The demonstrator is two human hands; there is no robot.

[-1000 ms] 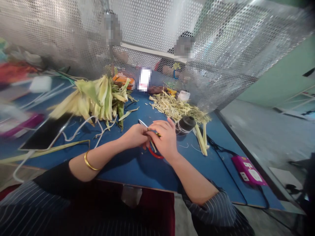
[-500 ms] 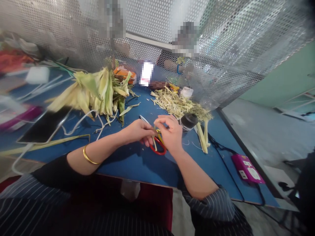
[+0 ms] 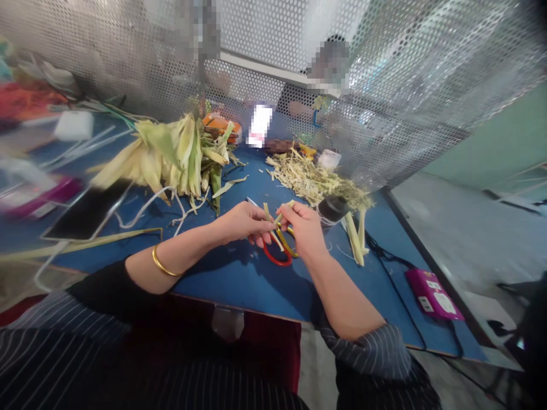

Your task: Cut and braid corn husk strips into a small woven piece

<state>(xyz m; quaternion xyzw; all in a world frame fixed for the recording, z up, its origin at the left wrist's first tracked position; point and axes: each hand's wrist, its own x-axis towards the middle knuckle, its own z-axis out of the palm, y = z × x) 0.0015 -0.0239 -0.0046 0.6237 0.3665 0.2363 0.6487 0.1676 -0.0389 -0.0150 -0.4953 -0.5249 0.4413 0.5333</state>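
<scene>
My left hand (image 3: pixel 244 223) pinches a narrow pale strip of corn husk (image 3: pixel 265 210), whose upper end stands up past the fingertips. Close beside it, my right hand (image 3: pixel 304 232) is closed on the husk too, with a short end showing above the thumb. The fingertips of both hands nearly meet. Below them are scissors (image 3: pixel 277 262) with one red and one yellow handle loop, the blade tip showing beyond my left hand. Whether they rest on the table or hang from my left fingers, I cannot tell. A dark spool of thread (image 3: pixel 331 209) stands just past my right hand.
A bundle of corn husks (image 3: pixel 171 156) lies at the back left, near a phone (image 3: pixel 88 213) with a white cable. Husk scraps (image 3: pixel 303 176) are heaped at the back right. A magenta box (image 3: pixel 433 293) and black cords lie right. A perforated screen (image 3: pixel 265 34) stands behind.
My hands have drawn slightly apart, and the husk ends now spread in a V between them. More of the yellow scissor handle shows. The view has shifted a little.
</scene>
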